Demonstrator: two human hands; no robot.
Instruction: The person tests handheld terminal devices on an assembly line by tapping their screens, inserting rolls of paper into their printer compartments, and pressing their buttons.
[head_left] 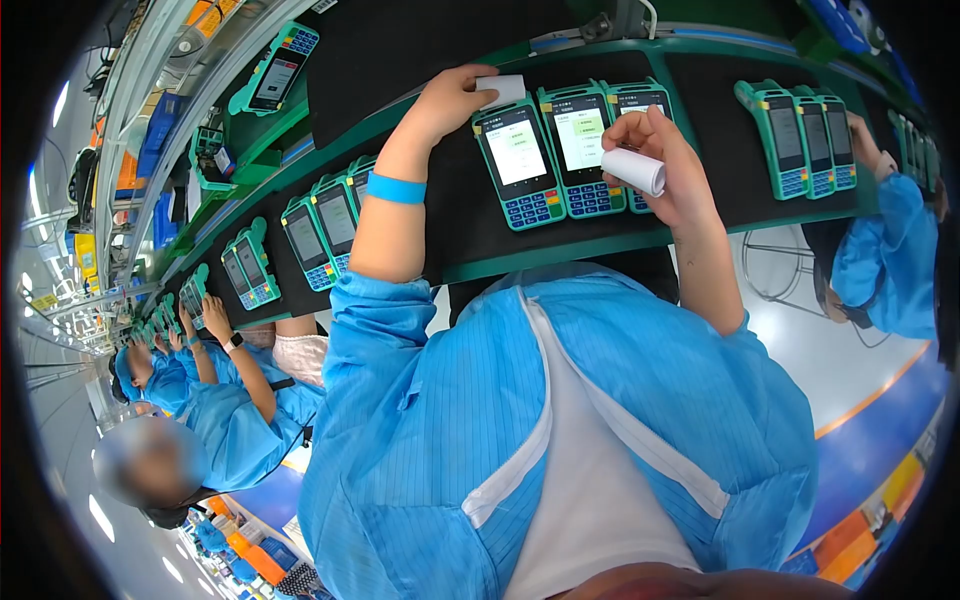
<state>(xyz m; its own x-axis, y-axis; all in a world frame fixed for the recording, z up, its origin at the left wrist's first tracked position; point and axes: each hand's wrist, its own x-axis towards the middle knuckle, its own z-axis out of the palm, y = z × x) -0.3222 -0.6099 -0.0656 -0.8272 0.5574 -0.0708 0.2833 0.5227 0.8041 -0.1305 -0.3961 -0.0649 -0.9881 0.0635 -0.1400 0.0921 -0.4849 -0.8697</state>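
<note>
In front of me, several green-framed payment terminals lie side by side, their screens lit. My left hand (463,100) is at the top end of the leftmost terminal (515,160), its fingers closed on a white paper roll (503,89). A second paper roll (633,171) sits in my right hand (668,165), gripped between thumb and fingers. That hand is above the rightmost terminal (642,103) of the group and partly covers it. Between the two hands, the middle terminal (580,140) shows its screen and keypad in full.
More terminals (785,140) lie to the right, near a co-worker's hand (862,140). Others (318,225) line the bench to the left, where co-workers in blue sit. Another terminal (280,70) rests beyond the bench at upper left. A green edge (560,244) borders the black mat.
</note>
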